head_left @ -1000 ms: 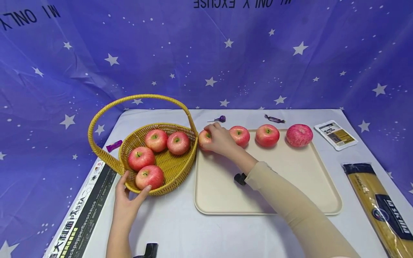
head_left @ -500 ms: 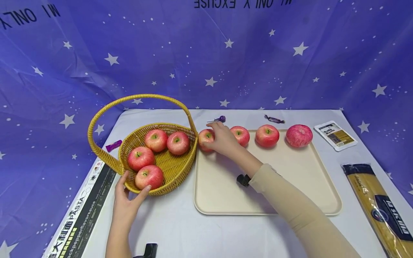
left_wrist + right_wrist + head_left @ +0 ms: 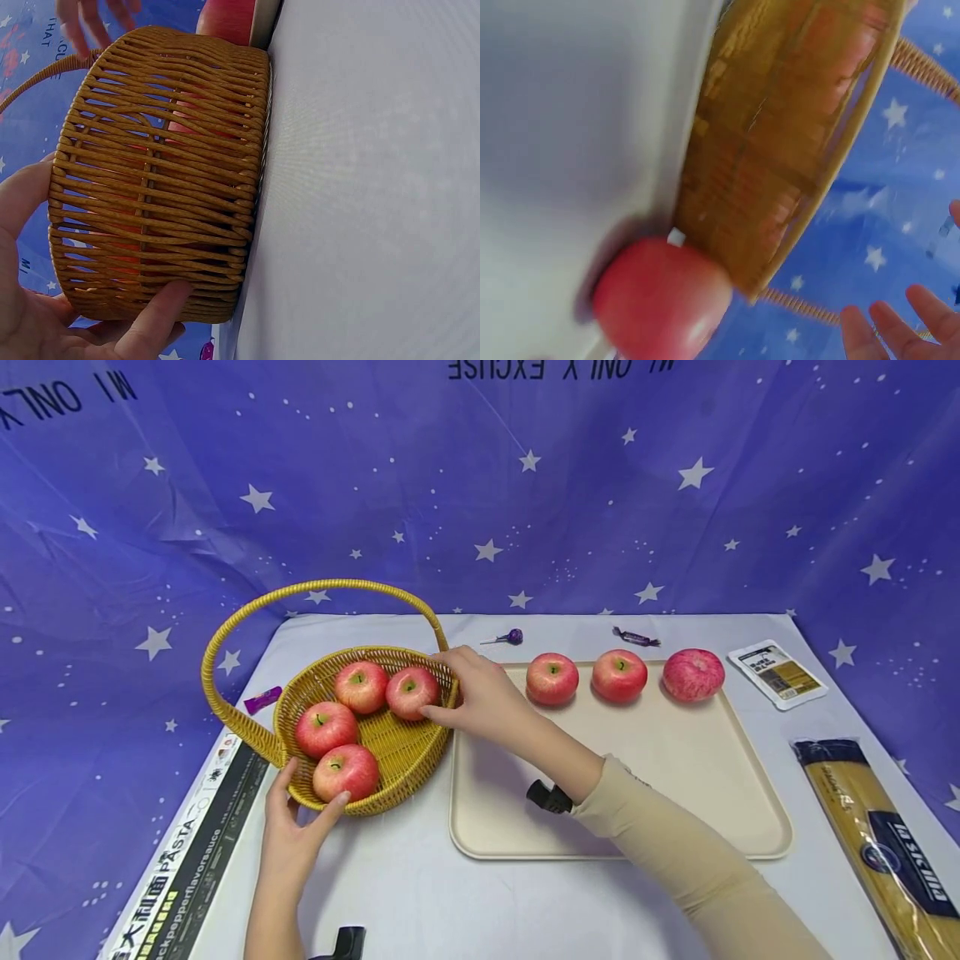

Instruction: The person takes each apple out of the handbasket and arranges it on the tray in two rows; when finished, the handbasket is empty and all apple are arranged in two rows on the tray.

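My left hand (image 3: 296, 835) grips the near left side of the yellow wicker basket (image 3: 408, 768), thumb at the rim and fingers against the woven wall. Several red apples (image 3: 347, 772) lie in the basket. My right hand (image 3: 487, 706) is over the basket's right rim, its fingers apart and holding nothing. In the right wrist view, an apple (image 3: 664, 300) sits on the tray close beside the basket, below those fingers; my hand hides it in the head view. Three more apples (image 3: 619, 677) line the back of the beige tray (image 3: 622, 810).
A lollipop (image 3: 513, 637) and a wrapped candy (image 3: 637, 637) lie behind the tray. To the right are a white sachet (image 3: 780, 675) and a pasta packet (image 3: 873, 827). Left of the basket lie a purple candy (image 3: 262, 699) and a long pasta box (image 3: 195, 852).
My right hand has let go of the apple at the tray's left end and moved left, over the basket rim. My left hand stays on the basket.
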`<move>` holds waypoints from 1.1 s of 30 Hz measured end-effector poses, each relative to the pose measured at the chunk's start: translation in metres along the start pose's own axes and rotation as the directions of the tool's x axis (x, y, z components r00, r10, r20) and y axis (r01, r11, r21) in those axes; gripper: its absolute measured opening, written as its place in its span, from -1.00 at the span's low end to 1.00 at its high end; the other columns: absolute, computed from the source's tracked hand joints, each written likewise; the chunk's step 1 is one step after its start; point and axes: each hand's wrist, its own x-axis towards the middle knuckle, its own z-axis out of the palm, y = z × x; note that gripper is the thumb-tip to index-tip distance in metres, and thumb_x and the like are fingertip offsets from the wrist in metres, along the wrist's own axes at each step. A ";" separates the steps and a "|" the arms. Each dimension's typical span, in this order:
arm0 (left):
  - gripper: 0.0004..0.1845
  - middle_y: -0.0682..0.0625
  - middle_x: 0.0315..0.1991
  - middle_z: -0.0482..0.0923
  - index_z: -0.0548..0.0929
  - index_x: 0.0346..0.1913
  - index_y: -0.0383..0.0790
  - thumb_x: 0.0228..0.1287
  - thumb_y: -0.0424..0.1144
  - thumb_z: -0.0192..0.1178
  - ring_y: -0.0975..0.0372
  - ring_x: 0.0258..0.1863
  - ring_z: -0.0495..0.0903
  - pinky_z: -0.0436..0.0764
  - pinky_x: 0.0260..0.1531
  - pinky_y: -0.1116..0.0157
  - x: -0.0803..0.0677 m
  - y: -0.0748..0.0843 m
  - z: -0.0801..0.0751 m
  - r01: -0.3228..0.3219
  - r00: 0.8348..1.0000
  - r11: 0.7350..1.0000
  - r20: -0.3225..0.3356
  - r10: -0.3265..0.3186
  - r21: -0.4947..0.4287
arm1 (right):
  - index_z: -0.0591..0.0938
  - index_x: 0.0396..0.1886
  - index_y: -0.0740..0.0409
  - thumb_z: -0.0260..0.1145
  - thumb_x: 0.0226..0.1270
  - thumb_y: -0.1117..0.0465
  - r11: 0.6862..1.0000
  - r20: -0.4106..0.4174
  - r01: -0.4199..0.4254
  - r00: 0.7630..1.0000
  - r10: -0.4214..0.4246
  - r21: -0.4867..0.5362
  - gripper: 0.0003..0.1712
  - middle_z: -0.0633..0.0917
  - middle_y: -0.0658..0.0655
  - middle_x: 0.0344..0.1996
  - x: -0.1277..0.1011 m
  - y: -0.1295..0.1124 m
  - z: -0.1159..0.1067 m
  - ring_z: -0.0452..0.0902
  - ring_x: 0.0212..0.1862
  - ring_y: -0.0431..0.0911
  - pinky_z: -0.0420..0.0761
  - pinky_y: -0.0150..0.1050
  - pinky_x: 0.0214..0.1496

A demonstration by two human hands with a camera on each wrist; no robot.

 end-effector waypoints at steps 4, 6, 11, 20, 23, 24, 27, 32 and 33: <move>0.04 -0.20 0.51 -0.25 -0.15 0.54 -0.13 0.20 -0.22 0.36 -0.14 0.46 -0.14 0.02 0.40 -0.03 0.001 0.001 0.002 -0.006 1.000 1.000 0.004 0.006 -0.012 | 0.47 0.26 0.04 0.43 0.13 -0.12 0.999 0.051 0.043 0.998 -0.044 0.016 -0.27 0.52 0.01 0.15 0.002 -0.014 0.015 0.39 0.21 -0.13 0.41 -0.21 0.26; 0.03 -0.20 0.51 -0.25 -0.14 0.54 -0.13 0.20 -0.23 0.36 -0.14 0.46 -0.15 0.03 0.40 -0.03 0.002 0.001 0.002 -0.014 1.000 1.000 0.009 0.014 -0.024 | 0.46 0.27 0.03 0.43 0.12 -0.13 0.999 0.088 0.047 0.995 -0.048 0.012 -0.25 0.51 0.01 0.17 0.004 -0.019 0.024 0.39 0.22 -0.13 0.40 -0.22 0.28; 0.03 -0.20 0.51 -0.27 -0.15 0.54 -0.13 0.21 -0.24 0.35 -0.13 0.46 -0.16 0.04 0.39 -0.04 0.003 0.001 0.003 -0.022 1.000 0.999 0.017 0.023 -0.032 | 0.45 0.31 -0.01 0.43 0.11 -0.17 0.998 0.222 0.059 0.974 -0.052 -0.025 -0.21 0.50 -0.02 0.18 0.010 -0.034 0.050 0.43 0.18 -0.18 0.46 -0.25 0.21; 0.04 -0.12 0.52 -0.24 -0.14 0.54 -0.09 0.19 -0.24 0.37 -0.06 0.47 -0.16 0.05 0.39 -0.03 0.001 0.000 0.002 0.003 1.000 0.998 -0.004 -0.003 -0.060 | 0.40 0.36 -0.10 0.42 0.12 -0.19 0.988 0.454 0.082 0.891 -0.015 -0.129 -0.19 0.49 -0.06 0.20 0.026 -0.052 0.094 0.43 0.17 -0.22 0.47 -0.32 0.16; 0.02 -0.11 0.52 -0.25 -0.14 0.54 -0.11 0.20 -0.27 0.35 -0.04 0.47 -0.19 0.01 0.41 0.01 -0.002 -0.001 0.001 0.005 1.000 0.997 -0.009 -0.006 -0.083 | 0.38 0.37 -0.14 0.42 0.10 -0.19 0.989 0.506 0.068 0.863 0.007 -0.129 -0.17 0.47 -0.09 0.22 0.031 -0.057 0.104 0.41 0.20 -0.24 0.45 -0.33 0.18; 0.02 -0.10 0.52 -0.24 -0.14 0.54 -0.11 0.20 -0.28 0.35 -0.02 0.47 -0.19 0.01 0.42 0.05 -0.002 -0.001 0.001 0.008 1.000 0.996 -0.012 -0.009 -0.088 | 0.38 0.37 -0.14 0.42 0.10 -0.21 0.989 0.517 0.075 0.856 0.003 -0.129 -0.16 0.47 -0.09 0.22 0.032 -0.059 0.106 0.41 0.20 -0.25 0.44 -0.34 0.18; 0.02 -0.09 0.52 -0.25 -0.14 0.54 -0.09 0.21 -0.29 0.34 -0.01 0.47 -0.18 0.02 0.42 0.07 -0.002 -0.001 0.001 0.012 1.000 0.996 -0.010 -0.013 -0.088 | 0.38 0.35 -0.11 0.42 0.08 -0.23 0.987 0.523 0.102 0.852 -0.024 -0.121 -0.16 0.48 -0.09 0.19 0.033 -0.060 0.110 0.42 0.17 -0.26 0.44 -0.39 0.16; 0.03 -0.10 0.52 -0.26 -0.16 0.55 -0.10 0.20 -0.29 0.35 -0.05 0.47 -0.18 0.03 0.40 -0.01 -0.002 0.000 0.002 0.008 1.000 0.997 -0.005 -0.008 -0.078 | 0.41 0.31 -0.06 0.44 0.04 -0.23 0.987 0.478 0.124 0.877 -0.060 -0.104 -0.16 0.52 -0.06 0.13 0.032 -0.055 0.111 0.48 0.09 -0.26 0.50 -0.41 0.05; 0.04 -0.10 0.52 -0.26 -0.16 0.55 -0.10 0.20 -0.28 0.35 -0.06 0.47 -0.18 0.02 0.40 -0.01 -0.002 0.001 0.002 0.008 1.000 0.997 -0.004 -0.008 -0.076 | 0.41 0.30 -0.06 0.45 0.04 -0.22 0.987 0.466 0.122 0.883 -0.059 -0.105 -0.16 0.52 -0.06 0.10 0.031 -0.053 0.109 0.49 0.05 -0.26 0.52 -0.40 0.01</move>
